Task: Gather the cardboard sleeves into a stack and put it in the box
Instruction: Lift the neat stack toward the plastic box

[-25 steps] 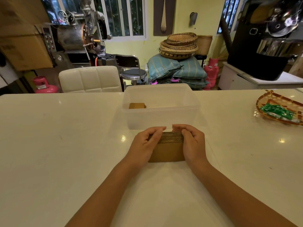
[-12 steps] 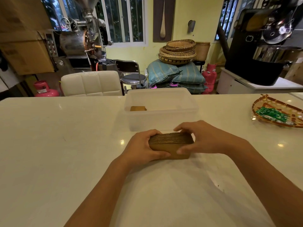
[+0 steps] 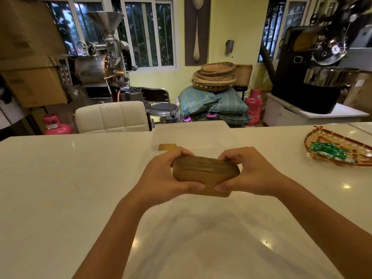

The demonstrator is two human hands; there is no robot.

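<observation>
The stack of cardboard sleeves sits between both hands, above the table and just in front of the clear box. The left hand clamps its left end, thumb across the front face and fingers curled over the top edge. The right hand grips the right end the same way, thumb tip on the front. One sleeve lies in the box. No writing is legible on the sleeves.

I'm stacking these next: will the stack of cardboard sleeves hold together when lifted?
Probably only under pressure: the left hand and right hand squeeze the stack of cardboard sleeves from both ends. Its loose layers look apt to fan out. Likely light.
</observation>
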